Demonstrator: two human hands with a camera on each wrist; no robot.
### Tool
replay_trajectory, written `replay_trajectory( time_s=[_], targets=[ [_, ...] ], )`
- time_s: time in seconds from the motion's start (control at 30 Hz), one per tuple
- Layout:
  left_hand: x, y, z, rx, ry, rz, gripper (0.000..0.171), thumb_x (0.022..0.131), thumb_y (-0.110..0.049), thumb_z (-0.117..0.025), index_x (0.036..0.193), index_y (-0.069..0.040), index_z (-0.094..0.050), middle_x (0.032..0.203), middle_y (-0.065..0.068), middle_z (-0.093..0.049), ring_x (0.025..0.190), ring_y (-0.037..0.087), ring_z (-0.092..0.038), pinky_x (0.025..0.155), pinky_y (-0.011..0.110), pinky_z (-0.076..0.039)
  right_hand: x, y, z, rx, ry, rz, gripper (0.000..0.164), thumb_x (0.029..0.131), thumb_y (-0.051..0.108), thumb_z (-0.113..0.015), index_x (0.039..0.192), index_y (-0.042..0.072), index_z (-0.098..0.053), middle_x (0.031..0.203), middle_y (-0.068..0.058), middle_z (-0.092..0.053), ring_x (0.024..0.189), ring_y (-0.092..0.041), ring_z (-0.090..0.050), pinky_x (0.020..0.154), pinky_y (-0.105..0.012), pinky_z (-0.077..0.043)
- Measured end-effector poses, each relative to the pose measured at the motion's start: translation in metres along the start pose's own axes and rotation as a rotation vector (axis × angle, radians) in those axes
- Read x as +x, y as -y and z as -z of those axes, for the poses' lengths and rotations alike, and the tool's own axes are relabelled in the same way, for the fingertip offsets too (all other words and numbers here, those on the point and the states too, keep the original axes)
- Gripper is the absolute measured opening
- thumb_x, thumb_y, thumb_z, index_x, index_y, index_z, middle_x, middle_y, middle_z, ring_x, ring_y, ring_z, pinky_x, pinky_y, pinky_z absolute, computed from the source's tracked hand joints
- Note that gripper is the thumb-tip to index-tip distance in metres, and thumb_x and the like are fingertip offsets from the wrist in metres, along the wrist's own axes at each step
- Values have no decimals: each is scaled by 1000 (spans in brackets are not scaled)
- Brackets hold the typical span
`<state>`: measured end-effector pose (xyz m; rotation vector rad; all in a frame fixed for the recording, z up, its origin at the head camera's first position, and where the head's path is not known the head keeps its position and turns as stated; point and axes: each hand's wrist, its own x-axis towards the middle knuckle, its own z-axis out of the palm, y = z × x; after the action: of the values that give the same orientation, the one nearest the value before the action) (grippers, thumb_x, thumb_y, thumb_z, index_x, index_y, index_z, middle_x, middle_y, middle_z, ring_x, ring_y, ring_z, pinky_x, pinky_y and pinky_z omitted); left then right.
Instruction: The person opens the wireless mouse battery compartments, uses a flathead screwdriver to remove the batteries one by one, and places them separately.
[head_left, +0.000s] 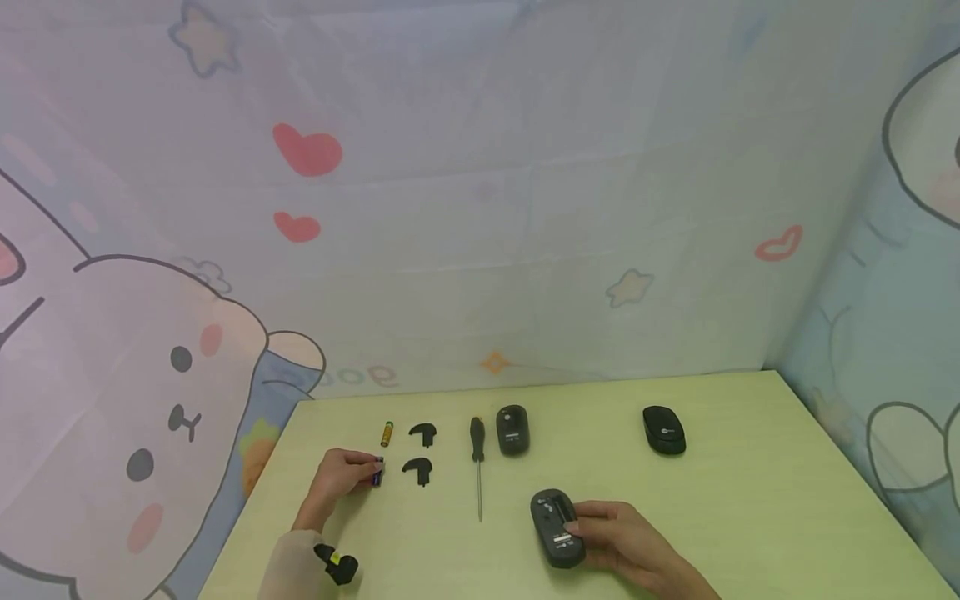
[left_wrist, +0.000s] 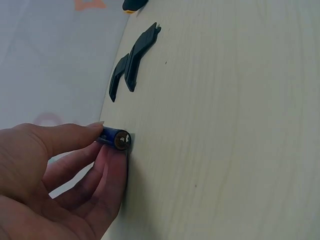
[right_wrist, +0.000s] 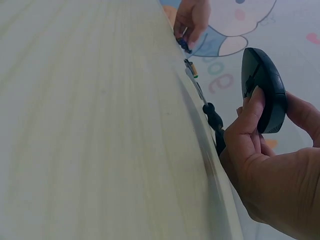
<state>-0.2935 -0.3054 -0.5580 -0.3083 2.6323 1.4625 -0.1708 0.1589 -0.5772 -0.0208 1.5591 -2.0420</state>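
My left hand [head_left: 351, 472] rests on the pale green table [head_left: 750, 500] and pinches a small blue battery [head_left: 377, 474] between thumb and fingers. The left wrist view shows that battery [left_wrist: 118, 138] end-on, touching the tabletop. My right hand [head_left: 600, 533] grips a black computer mouse [head_left: 557, 527] lying underside up with its battery bay uncovered. In the right wrist view the mouse [right_wrist: 264, 90] is held between thumb and fingers at the table's edge.
A gold battery [head_left: 387, 433] and two black plastic pieces [head_left: 423, 433] [head_left: 418, 470] lie just beyond my left hand. A black-handled screwdriver [head_left: 477, 462] lies mid-table. Two more black mice [head_left: 512, 430] [head_left: 664, 430] sit farther back. Cartoon-printed fabric walls enclose the table.
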Motion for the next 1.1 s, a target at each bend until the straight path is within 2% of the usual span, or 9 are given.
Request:
replay_trajectory(
  time_s=[0.27,0.5,0.73,1.1],
  targets=[
    [1,-7,-4,68,-9,8,26,94,-13,-78,111,6,-78,105,19,-78,76,12,-74,70,29,-65,1,0,1,0,3,12,67,100,14,-71,151,-18,-40,140,-22,-65,115,-22,-71,98,-41,-64],
    [4,-2,-6,72,-23,30,24,93,-13,-79,109,5,-79,103,17,-78,73,11,-73,69,27,-64,2,-2,2,7,14,16,68,100,15,-71,151,-18,-40,139,-21,-66,115,-22,-71,98,-41,-64],
    [4,-2,-5,92,-28,7,23,92,-14,-79,105,5,-79,100,17,-78,70,11,-72,68,28,-64,2,1,2,-2,10,10,69,100,18,-72,151,-17,-42,142,-23,-64,116,-22,-72,100,-42,-64],
    [1,-4,-7,162,-69,-7,24,91,-18,-81,102,3,-81,81,6,-78,71,13,-67,62,26,-56,0,3,1,38,56,26,67,102,17,-70,152,-16,-40,136,-18,-67,114,-21,-73,99,-39,-64]
  ],
)
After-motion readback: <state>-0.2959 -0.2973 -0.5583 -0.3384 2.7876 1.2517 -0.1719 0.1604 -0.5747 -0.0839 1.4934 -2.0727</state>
